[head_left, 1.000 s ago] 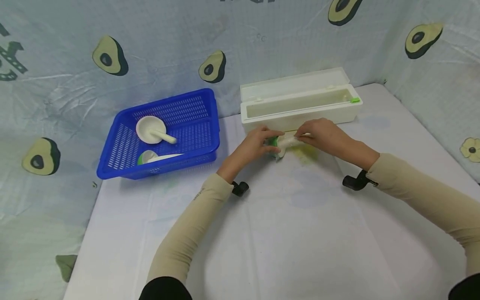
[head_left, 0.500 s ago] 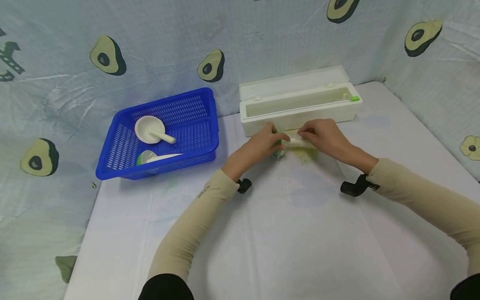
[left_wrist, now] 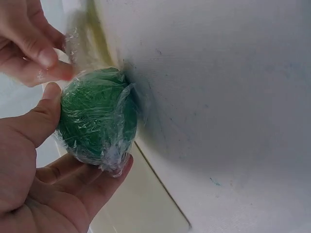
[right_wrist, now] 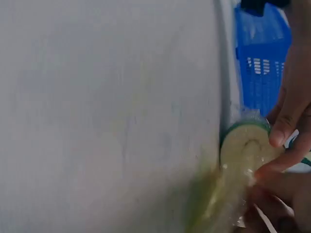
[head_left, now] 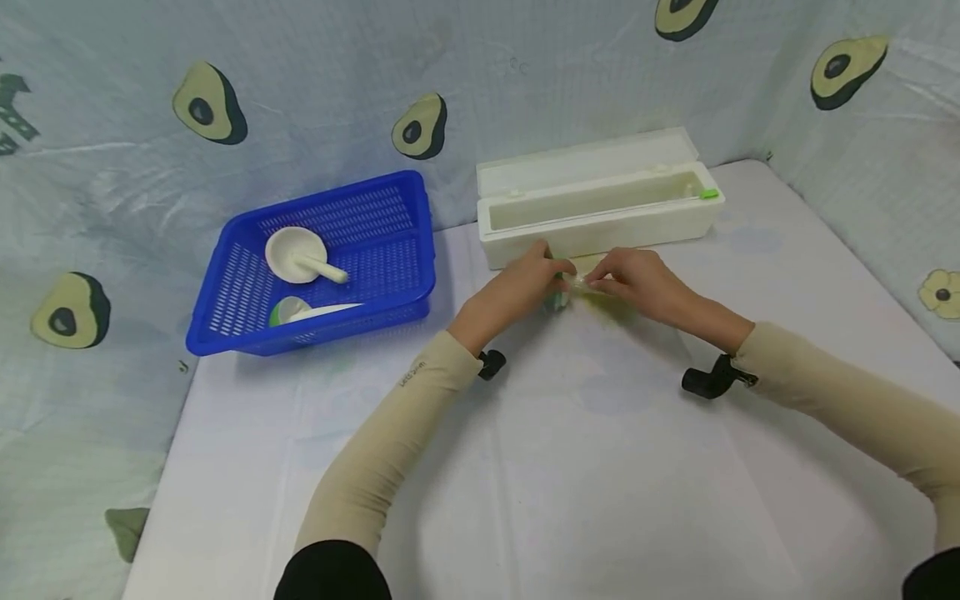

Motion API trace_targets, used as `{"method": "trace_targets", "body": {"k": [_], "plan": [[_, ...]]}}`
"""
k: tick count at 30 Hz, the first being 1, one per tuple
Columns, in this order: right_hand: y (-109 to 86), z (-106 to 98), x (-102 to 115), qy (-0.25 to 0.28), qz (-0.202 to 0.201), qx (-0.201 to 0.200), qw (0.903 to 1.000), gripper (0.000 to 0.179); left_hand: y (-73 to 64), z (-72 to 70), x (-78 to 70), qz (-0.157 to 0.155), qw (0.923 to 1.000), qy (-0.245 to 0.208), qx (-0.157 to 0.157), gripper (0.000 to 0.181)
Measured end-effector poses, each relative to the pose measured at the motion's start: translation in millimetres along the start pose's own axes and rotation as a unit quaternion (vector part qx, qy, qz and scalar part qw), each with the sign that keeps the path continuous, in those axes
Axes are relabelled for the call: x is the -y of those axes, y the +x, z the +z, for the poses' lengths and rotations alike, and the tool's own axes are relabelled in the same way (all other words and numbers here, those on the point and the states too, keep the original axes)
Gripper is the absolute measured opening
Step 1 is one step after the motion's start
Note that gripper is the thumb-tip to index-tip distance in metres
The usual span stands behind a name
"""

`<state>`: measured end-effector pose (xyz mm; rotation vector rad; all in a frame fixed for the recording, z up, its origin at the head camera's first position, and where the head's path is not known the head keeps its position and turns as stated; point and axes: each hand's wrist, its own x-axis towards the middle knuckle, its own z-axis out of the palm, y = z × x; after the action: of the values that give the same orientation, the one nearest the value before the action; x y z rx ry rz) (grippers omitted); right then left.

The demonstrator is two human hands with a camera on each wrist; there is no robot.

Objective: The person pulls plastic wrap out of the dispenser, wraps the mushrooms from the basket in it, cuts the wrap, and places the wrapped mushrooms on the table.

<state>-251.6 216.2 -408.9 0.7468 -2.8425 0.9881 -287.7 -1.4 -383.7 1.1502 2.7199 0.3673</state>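
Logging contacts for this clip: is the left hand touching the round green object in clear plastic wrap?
Touching. The left wrist view shows the left hand gripping the green object, thumb on one side, fingers on another.

From above, head view faces forward-down — close wrist views share the fingers (left_wrist: 104, 188).

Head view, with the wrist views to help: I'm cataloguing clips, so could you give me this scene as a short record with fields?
Left hand: holds a round green-sided piece
Right hand: pinches clear film beside that piece
Wrapping: the same film covers the green side
Behind the hands: white box, lid open
Left of the hands: blue basket
In the basket: white scoop; green-and-white item, partly hidden
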Motion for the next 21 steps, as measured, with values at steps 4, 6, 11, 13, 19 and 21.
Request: {"method": "trace_targets", "body": {"k": [4,6,11,13,19,21], "plan": [[4.4,4.7,-1.7,-0.09,-0.102,0.044,0.9897,0.012,1.9,-1.0,1.2,0.001,0.9999,-0.012,-0.006,0.036],[6.3,6.1,-1.7,-0.101,-0.106,0.045,0.9882,0.011,2.9,-0.2,2.1,0.001,0.9996,-0.029,-0.005,0.04],[16.5,0.3,-3.6,-0.047,-0.024,0.034,0.9981,0.004,3.8,0.5,3.8,-0.021,0.997,-0.075,0.006,0.051],[20.1,-1.0,-5.2,-0.031,-0.004,0.038,0.9988,0.004,3.5,1.2,4.0,-0.028,0.9958,-0.086,0.012,0.053],[25.8,1.9,-3.0,-0.049,0.019,0.055,0.9971,0.013,2.8,0.7,4.9,-0.041,0.994,-0.101,0.006,0.057],[28.1,4.9,-3.4,-0.058,0.025,0.053,0.9966,0.018,3.2,-0.7,5.1,-0.042,0.9938,-0.103,0.0,0.056]]}}
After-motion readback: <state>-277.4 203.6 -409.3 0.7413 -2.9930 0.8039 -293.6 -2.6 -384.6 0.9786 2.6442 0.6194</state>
